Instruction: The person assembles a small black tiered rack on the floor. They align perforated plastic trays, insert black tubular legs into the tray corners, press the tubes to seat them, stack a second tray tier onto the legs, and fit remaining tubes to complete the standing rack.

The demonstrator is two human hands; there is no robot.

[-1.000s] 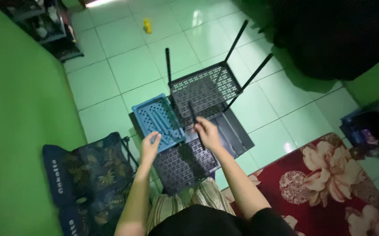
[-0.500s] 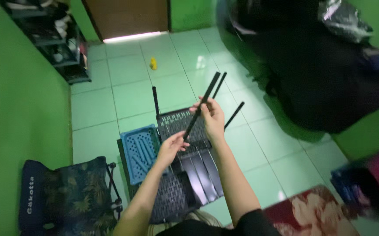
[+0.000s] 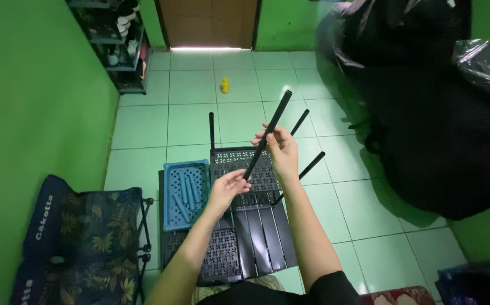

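Black plastic rod, slim, straight, tilted, left hand pinching its base, right hand gripping midway.

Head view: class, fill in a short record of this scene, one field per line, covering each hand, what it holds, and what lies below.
Left hand: grips lower end of black rod
Right hand: grips rod's middle
Rod tilt: slanted, top away
Below hands: black perforated shelf panel with upright legs
Beside it: blue tray holding blue tubes
Floor: pale green tiles
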